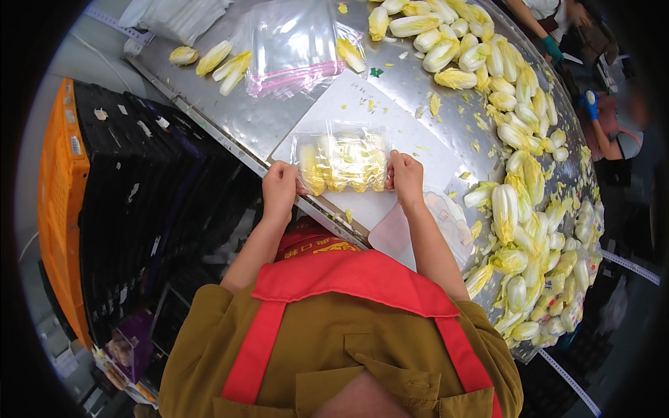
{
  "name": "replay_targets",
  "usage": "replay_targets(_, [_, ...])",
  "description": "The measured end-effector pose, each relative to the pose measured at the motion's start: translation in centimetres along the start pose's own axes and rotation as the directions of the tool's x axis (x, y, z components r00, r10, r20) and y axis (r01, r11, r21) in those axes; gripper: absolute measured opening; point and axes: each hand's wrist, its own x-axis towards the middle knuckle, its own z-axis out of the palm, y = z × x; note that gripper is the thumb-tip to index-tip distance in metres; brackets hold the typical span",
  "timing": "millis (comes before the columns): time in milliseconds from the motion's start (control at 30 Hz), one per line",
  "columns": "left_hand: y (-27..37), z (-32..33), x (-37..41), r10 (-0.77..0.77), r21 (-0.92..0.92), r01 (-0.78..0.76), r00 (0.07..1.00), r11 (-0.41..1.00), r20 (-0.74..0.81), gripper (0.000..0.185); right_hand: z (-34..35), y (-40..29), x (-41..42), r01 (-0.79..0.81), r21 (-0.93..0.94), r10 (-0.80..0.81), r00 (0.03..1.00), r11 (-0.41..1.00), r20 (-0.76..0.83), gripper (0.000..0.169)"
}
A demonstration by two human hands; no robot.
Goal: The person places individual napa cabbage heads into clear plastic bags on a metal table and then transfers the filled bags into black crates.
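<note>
A clear plastic bag (342,159) with several small yellow-white napa cabbages side by side inside lies over a white board (418,151) at the table's near edge. My left hand (279,189) pinches the bag's left end. At its right end my right hand (405,175) has the plastic between thumb and fingers. Light glares off the film and hides parts of the cabbages. Beyond the board rests a stack of flat clear bags with pink edges (292,47). A translucent, pinkish plastic sheet (389,227) lies partly beneath my right forearm.
Loose napa cabbages (504,104) are heaped along the metal table's (230,112) right side, with packed cabbages (564,282) at lower right. Black crates (136,172) and an orange crate (60,209) stand at left. Across the table are people with a green glove (552,49) and a blue glove (589,103).
</note>
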Motion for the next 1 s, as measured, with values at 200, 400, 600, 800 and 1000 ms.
replay_targets(200, [5.8,1.8,-3.4,0.801,0.528,-0.828,0.441,0.189,0.405,0.041,0.1,-0.4,0.3,0.004,-0.084,-0.001,0.999,0.996,0.032,0.034])
replay_targets(400, [2.2,5.0,1.9,0.405,0.657,-0.752,0.618,0.055,0.674,0.063,-0.8,0.0,1.4,0.013,-0.070,-0.017,0.998,0.997,-0.064,0.035])
replay_targets(600, [1.8,4.7,2.5,0.407,0.690,-0.713,0.670,0.121,0.621,0.064,-11.9,-0.8,4.3,0.483,0.280,-0.258,0.776,0.830,-0.576,0.028])
replay_targets(800, [2.3,4.4,3.2,0.423,0.679,-0.703,0.692,0.212,0.585,0.074,3.1,-5.6,-0.5,0.811,-0.418,-0.769,0.553,0.409,0.321,0.031])
replay_targets(1000, [1.9,4.2,2.8,0.400,0.713,-0.630,0.765,0.306,0.504,0.081,4.6,-1.6,3.2,0.797,-0.527,-0.654,0.570,0.294,0.497,0.024])
